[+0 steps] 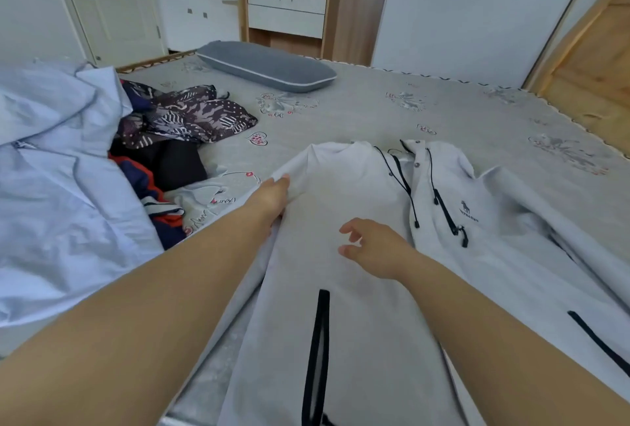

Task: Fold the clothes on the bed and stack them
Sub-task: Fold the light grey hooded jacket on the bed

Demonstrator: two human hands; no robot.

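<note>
The pale grey jacket lies open on the bed, long axis running from the near edge toward the pillow, its left shoulder pinched in the left hand, nearer than the empty, loosely-curled right hand

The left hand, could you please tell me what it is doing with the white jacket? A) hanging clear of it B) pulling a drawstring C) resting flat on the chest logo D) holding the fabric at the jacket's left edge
D: the left hand holds fabric at the left edge of the jacket, while the right hand hovers open over its front.
</note>
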